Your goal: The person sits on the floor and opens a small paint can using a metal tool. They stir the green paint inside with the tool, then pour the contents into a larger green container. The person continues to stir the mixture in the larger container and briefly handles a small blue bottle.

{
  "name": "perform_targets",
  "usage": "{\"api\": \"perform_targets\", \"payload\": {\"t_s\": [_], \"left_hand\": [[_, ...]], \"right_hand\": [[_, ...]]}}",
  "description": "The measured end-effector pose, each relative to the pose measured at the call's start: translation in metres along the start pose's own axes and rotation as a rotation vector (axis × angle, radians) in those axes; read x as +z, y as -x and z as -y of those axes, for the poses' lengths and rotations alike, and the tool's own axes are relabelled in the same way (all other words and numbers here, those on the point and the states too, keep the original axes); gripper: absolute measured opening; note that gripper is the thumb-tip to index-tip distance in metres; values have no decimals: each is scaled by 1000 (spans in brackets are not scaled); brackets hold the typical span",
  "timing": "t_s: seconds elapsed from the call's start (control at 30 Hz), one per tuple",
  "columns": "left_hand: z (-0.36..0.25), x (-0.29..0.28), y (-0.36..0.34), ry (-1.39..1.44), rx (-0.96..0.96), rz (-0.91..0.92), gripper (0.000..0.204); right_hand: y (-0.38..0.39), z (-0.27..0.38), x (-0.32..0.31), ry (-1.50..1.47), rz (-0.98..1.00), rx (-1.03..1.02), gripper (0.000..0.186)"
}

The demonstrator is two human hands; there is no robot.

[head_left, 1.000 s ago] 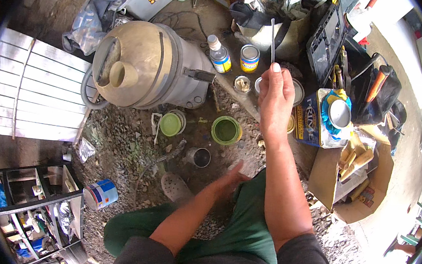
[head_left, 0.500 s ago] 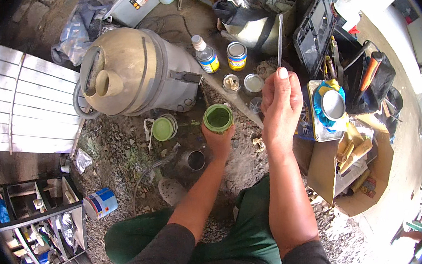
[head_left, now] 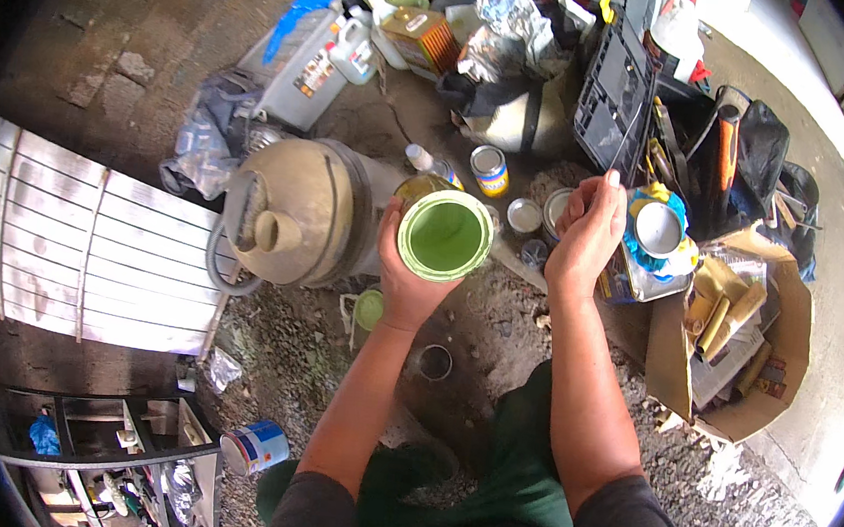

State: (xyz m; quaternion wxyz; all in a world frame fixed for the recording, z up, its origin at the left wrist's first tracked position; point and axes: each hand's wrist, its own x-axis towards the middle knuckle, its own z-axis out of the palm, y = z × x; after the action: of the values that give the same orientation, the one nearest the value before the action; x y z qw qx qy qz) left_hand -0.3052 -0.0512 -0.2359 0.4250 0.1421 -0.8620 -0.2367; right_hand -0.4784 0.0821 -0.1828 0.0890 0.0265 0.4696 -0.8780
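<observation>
My left hand (head_left: 403, 292) grips an open can of green paint (head_left: 445, 233) from the left and below, raised in front of the shop vacuum (head_left: 296, 212). My right hand (head_left: 580, 237) is closed on a thin metal stick (head_left: 619, 150) that points upward, to the right of the can. Below the raised can are a green lid (head_left: 369, 309) and an empty metal cup (head_left: 435, 362) on the ground. Behind it stand a small yellow-labelled can (head_left: 488, 173), a plastic bottle (head_left: 418, 157) partly hidden by the paint can, and a small lidded tin (head_left: 524, 215).
At my right are an open cardboard box (head_left: 775, 355) of wooden pieces, a tool case (head_left: 603, 89) and bags. A white slatted board (head_left: 43, 240) lies left, above a black organiser (head_left: 113, 462). Containers and rags crowd the back. A blue-labelled can (head_left: 255, 447) lies near my left leg.
My left hand has taken hold of the green paint can and lifted it off the ground toward me. My right hand still holds the stick upright. The view has shifted.
</observation>
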Motion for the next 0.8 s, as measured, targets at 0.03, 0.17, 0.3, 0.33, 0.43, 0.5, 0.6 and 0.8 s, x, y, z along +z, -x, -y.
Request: {"api": "perform_targets", "payload": {"t_s": [0.03,0.17,0.3,0.33,0.43,0.5,0.6,0.8], "left_hand": [[-2,-12,-15,-32,67,-8,126],[-15,-39,-61,-123,227,-23,125],[-16,-63,-80,-179,264,3,134],[-16,-67,-81,-173,252,7,137],[-16,-78,-88,-231,300,5,142],[-18,-85,-90,-267,274,13,142],[-15,-94,-91,-266,229,20,143],[-17,-107,-103,-317,228,-9,143]], "right_hand": [[1,-4,2,4,-1,16,42],[-2,-15,4,5,-1,36,42],[0,-24,10,-25,10,71,40],[2,-25,12,-31,10,90,40],[9,-27,21,-59,12,116,38],[13,-29,25,-56,17,154,37],[20,-40,34,-120,29,153,37],[52,-45,59,-196,-1,257,25]]}}
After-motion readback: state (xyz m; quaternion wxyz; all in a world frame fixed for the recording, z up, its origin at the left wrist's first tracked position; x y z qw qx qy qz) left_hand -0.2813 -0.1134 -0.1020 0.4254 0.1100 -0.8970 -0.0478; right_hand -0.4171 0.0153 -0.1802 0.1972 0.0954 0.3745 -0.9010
